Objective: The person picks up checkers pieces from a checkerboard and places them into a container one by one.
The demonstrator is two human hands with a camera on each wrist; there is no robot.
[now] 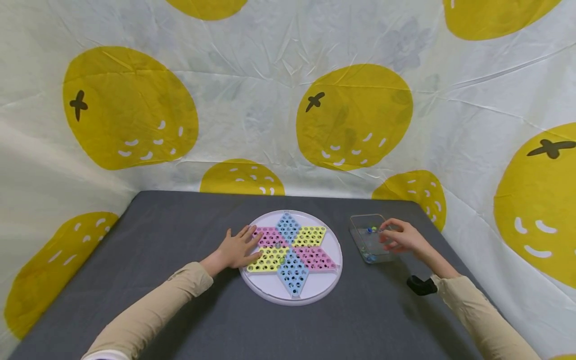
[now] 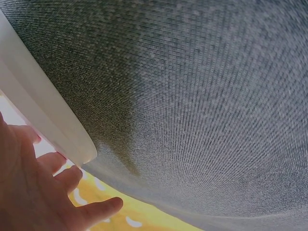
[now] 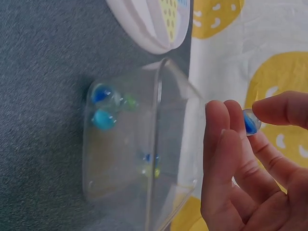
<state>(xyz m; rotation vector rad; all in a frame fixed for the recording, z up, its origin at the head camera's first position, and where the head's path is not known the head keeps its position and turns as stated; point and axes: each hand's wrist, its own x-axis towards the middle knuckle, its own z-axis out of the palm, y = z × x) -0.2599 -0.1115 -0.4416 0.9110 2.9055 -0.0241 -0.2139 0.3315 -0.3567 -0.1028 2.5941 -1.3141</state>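
A round white Chinese checkers board (image 1: 324, 282) with a pink, yellow and blue star lies on the table. My left hand (image 1: 236, 248) rests with straight, spread fingers over its left edge; the left wrist view shows the fingers by the white rim (image 2: 62, 115). Between thumb and fingers, my right hand (image 1: 402, 236) pinches a clear marble (image 3: 250, 122) with a blue swirl. That hand is at the right side of a clear plastic box (image 1: 357, 240), above its rim. Inside the box lie several marbles, among them a light blue one (image 3: 103, 120). A greenish marble (image 1: 282, 260) sits on the board's yellow part.
The dark grey tablecloth (image 1: 189, 320) spreads around board and box. A black object (image 1: 421, 285) shows beside the right wrist. A white curtain (image 1: 252, 115) with yellow fruit prints hangs behind the table and along its sides.
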